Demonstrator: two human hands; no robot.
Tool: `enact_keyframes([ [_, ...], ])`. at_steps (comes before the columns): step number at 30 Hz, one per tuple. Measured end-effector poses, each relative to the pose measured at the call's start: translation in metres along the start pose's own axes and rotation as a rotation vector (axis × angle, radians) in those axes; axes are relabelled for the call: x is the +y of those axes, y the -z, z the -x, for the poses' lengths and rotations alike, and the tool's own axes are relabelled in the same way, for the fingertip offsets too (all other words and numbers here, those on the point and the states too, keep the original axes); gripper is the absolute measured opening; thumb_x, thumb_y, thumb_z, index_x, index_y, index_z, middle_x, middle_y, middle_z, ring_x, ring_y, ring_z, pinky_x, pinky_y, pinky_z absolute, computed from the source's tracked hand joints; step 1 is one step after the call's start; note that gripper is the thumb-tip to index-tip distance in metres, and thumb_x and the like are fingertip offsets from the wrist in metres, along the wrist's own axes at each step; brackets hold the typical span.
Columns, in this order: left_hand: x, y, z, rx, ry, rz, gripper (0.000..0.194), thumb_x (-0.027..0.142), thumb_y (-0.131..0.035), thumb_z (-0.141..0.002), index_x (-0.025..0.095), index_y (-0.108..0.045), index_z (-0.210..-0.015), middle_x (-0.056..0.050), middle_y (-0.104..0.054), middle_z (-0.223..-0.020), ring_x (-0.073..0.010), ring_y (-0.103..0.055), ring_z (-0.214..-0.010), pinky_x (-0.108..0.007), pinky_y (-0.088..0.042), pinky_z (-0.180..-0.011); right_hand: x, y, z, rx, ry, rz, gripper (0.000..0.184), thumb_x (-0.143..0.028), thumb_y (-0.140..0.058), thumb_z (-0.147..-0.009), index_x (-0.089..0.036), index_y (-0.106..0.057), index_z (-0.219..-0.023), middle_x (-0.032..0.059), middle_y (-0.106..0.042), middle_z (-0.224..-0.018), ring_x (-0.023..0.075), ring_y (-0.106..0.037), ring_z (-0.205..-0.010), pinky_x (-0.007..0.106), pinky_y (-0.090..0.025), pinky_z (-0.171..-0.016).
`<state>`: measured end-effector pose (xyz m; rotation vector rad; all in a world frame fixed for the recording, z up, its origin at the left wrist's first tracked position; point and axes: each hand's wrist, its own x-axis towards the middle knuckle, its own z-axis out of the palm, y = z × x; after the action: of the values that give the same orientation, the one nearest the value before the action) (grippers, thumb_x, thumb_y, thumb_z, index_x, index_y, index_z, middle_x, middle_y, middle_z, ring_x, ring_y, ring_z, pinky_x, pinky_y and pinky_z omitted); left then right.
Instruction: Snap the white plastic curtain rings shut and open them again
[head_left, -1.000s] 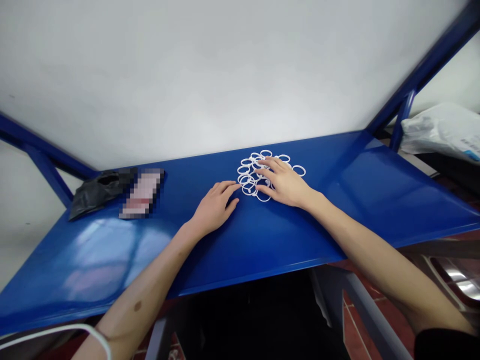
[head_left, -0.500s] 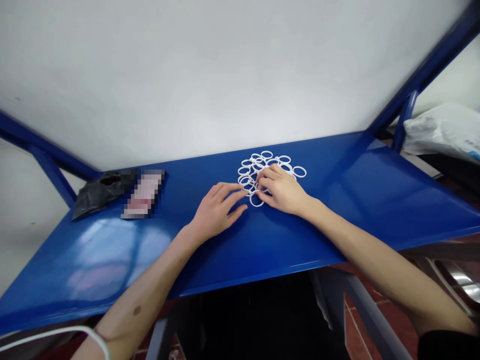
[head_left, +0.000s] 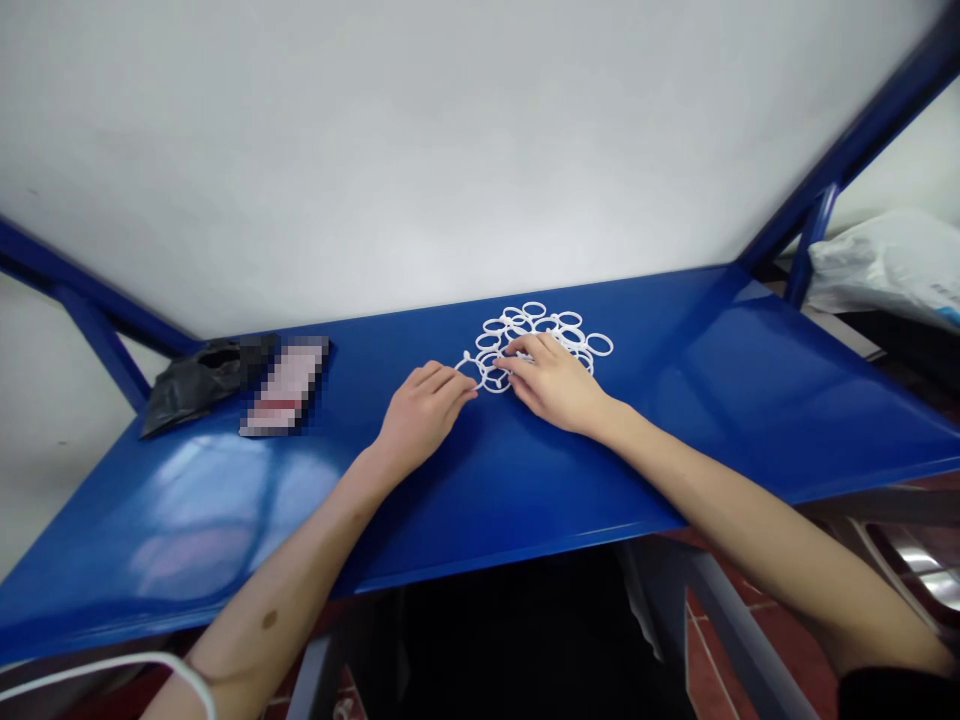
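White plastic rings [head_left: 534,304], some with a small knob on the rim, lie in an overlapping cluster on the blue table. My left hand [head_left: 426,412] is at the left side of the cluster, thumb and fingers pinched on one white ring [head_left: 466,358] with a knob. My right hand [head_left: 559,382] rests palm down over the front of the cluster. Its fingers are apart, and the fingertips touch rings near the middle. Several rings beneath the right hand are partly hidden, as is the near side of the pinched ring.
A pixelated flat pinkish item [head_left: 289,385] lies on the blue table [head_left: 480,510] at left, beside a crumpled black plastic bag [head_left: 202,385]. A white wall [head_left: 450,150] stands behind. Blue frame posts flank the table, a white bag [head_left: 889,265] sits at far right, and a white cable [head_left: 112,660] crosses the lower left.
My left hand has closed on a ring and drawn slightly left with it. My right hand has shifted slightly left, and the ring at the front of the cluster has left its place.
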<state>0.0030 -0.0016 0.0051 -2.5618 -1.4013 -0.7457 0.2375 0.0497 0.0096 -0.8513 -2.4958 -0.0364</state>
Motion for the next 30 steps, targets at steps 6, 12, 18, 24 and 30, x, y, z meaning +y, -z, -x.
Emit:
enact_keyframes([
  [6, -0.009, -0.002, 0.002, 0.088, -0.007, -0.004, 0.018, 0.03, -0.054, -0.101, 0.02, -0.069, -0.099, -0.004, -0.073, -0.092, -0.0198, -0.061, -0.088, -0.035, -0.051, -0.084, 0.008, -0.011, -0.003, -0.04, 0.028, 0.078, 0.022, -0.021, -0.051, -0.1, -0.015, -0.072, -0.1, 0.0164, -0.06, -0.126, 0.0299, -0.054, -0.114, 0.045, -0.049, -0.096],
  [12, -0.006, -0.003, 0.001, 0.137, -0.011, 0.037, 0.014, 0.026, -0.055, -0.101, 0.02, -0.067, -0.099, -0.003, -0.073, -0.092, -0.0184, -0.061, -0.086, -0.033, -0.051, -0.081, 0.003, -0.004, -0.002, 0.051, -0.003, -0.167, 0.019, -0.023, -0.049, -0.102, -0.017, -0.067, -0.097, 0.013, -0.067, -0.111, 0.0255, -0.057, -0.104, 0.044, -0.049, -0.093],
  [18, 0.006, 0.008, -0.001, 0.335, -0.143, 0.023, 0.004, 0.02, -0.063, -0.096, 0.021, -0.066, -0.099, -0.003, -0.074, -0.094, -0.0168, -0.063, -0.087, -0.032, -0.051, -0.082, -0.008, 0.002, -0.004, 0.093, -0.413, -0.986, 0.021, -0.038, -0.06, -0.095, -0.019, -0.066, -0.102, 0.0029, -0.073, -0.085, 0.0135, -0.064, -0.07, 0.031, -0.055, -0.069],
  [24, 0.024, 0.005, -0.002, 0.305, -0.339, -0.01, 0.003, 0.017, -0.065, -0.094, 0.02, -0.065, -0.096, -0.002, -0.076, -0.095, -0.016, -0.065, -0.085, -0.032, -0.05, -0.076, -0.014, 0.001, -0.006, -0.011, -0.52, -1.377, 0.025, -0.04, -0.077, -0.082, -0.018, -0.071, -0.093, 0.0014, -0.074, -0.078, 0.0113, -0.068, -0.065, 0.029, -0.059, -0.067],
  [30, 0.024, 0.0, -0.001, 0.244, -0.29, 0.008, 0.006, 0.018, -0.06, -0.097, 0.018, -0.066, -0.099, -0.003, -0.075, -0.094, -0.0153, -0.067, -0.084, -0.03, -0.053, -0.079, -0.012, -0.004, -0.005, -0.047, -0.595, -1.511, 0.03, -0.04, -0.079, -0.081, -0.017, -0.071, -0.097, 0.0027, -0.076, -0.079, 0.013, -0.072, -0.072, 0.029, -0.061, -0.073],
])
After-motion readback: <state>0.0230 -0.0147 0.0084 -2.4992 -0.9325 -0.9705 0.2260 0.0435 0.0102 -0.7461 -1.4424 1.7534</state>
